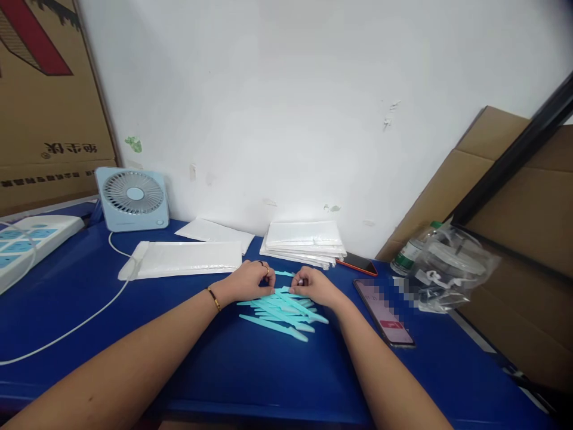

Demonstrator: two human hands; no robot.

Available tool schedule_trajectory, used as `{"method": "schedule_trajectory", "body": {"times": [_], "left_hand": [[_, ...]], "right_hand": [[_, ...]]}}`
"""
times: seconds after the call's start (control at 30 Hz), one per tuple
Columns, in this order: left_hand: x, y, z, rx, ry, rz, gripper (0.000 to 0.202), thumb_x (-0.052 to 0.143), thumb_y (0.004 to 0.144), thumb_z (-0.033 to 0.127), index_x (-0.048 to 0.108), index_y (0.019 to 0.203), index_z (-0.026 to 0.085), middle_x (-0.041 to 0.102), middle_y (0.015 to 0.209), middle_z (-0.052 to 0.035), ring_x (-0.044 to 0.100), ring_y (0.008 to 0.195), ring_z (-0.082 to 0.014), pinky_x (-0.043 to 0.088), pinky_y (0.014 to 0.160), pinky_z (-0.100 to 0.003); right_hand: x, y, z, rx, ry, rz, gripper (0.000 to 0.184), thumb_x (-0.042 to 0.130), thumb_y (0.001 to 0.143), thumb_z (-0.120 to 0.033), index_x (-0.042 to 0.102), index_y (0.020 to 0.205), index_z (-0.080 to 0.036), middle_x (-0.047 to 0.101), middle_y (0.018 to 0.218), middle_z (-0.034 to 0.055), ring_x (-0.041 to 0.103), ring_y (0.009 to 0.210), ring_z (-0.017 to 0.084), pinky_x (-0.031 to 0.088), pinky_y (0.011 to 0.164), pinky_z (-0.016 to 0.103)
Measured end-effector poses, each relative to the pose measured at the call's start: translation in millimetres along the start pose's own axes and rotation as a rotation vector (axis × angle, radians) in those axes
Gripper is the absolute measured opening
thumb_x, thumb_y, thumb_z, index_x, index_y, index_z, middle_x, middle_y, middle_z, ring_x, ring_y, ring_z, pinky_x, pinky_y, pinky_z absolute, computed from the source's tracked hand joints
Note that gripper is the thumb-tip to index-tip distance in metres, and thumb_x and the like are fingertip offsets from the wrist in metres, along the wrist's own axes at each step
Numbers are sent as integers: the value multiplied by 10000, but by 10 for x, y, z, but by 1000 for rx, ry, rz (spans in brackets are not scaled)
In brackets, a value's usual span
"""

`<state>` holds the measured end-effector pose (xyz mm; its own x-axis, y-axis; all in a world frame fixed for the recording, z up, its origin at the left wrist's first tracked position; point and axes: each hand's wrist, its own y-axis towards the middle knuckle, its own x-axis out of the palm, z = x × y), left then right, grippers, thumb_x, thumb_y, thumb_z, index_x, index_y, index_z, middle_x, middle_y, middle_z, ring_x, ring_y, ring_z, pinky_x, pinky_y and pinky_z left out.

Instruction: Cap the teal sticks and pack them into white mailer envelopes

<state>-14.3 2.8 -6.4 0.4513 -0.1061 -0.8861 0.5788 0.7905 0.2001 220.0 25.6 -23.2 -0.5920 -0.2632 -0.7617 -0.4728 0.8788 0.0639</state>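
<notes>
Light fingertips over a loose turquoise pile

Both hands work close together at a heap of slim turquoise sticks, which lies on the blue bench between its near edge and the wall along its back edge. The left hand has its fingers curled and drawn in narrow at the heap's left; the right hand is bent the same way at the upper right. Whether either one grips a stick I cannot tell, since the curled fingers hide the contact. A separate stick shows in the gap between the hands, toward the bench's back edge; its ends are hidden.

The sticks cross and overlap, so a light pinch on one from the top should serve better than a pull from below, which would probably drag its neighbours along. The lowest stick, nearest the near edge, has its broader end toward the right; that end looks the surer place to take hold. Lifting before sliding would spare the heap, and one hand could steady it while the other picks. Bare bench toward the near edge gives room to turn pieces the same way, well apart from the phone near the right edge.
</notes>
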Motion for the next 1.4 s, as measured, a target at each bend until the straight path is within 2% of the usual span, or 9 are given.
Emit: {"method": "schedule_trajectory", "body": {"times": [0.17,0.27,0.43,0.6,0.7,0.83,1.13,1.23,1.4], "left_hand": [[-69,-14,12,50,-61,29,274,587,737,489,658,779,228,624,891,-1,563,843,-162,397,755,-256],[-16,20,-23,34,-17,117,287,514,812,462,637,933,233,638,953,-16,563,898,-179,396,776,-274],[70,98,-110,-29,126,85,228,485,836,369,659,802,227,665,825,-17,572,846,-190,387,754,-294],[63,134,-232,-123,162,119,193,533,802,380,668,883,270,677,849,1,566,885,-204,383,762,-302],[90,137,-294,-102,126,146,295,584,768,395,630,1048,313,667,970,13,564,936,-206,389,785,-301],[137,153,-342,-49,108,138,200,546,806,365,679,947,316,667,1029,41,576,941,-187,401,809,-291],[105,158,-300,-75,148,164,268,522,817,366,651,1043,300,652,1094,15,573,984,-192,409,813,-289],[54,120,-198,-51,113,158,268,507,818,408,656,991,269,659,1039,0,584,921,-186,412,763,-275],[51,78,-64,34,39,-22,237,547,778,443,672,825,247,662,799,15,589,764,-148,392,640,-230]], "right_hand": [[-38,4,52,42,51,-11,216,652,699,-368,654,719,-154,523,616,-13,435,548,96,328,493,218],[-46,3,15,-3,72,47,222,651,708,-380,653,735,-160,547,694,0,451,582,100,353,528,223],[-55,27,14,-56,37,114,216,658,711,-392,662,731,-177,562,772,12,481,641,115,381,584,238],[-172,43,229,19,-8,205,192,684,674,-360,681,693,-169,563,712,9,466,598,110,358,550,234],[-200,43,306,67,6,203,202,693,662,-353,703,741,-168,566,651,-3,448,556,103,339,526,230],[-135,69,310,24,20,212,320,719,640,-383,712,897,-195,606,677,-6,455,553,103,339,526,225],[-243,32,328,23,-74,325,175,647,719,-327,730,782,-186,659,782,38,535,646,135,389,599,246],[-327,-76,218,-13,-83,223,209,671,691,-378,716,747,-182,637,782,33,527,652,132,388,585,239],[-305,-173,68,10,-58,-66,185,709,638,-314,695,750,-167,629,763,19,552,672,133,403,589,230]]}}
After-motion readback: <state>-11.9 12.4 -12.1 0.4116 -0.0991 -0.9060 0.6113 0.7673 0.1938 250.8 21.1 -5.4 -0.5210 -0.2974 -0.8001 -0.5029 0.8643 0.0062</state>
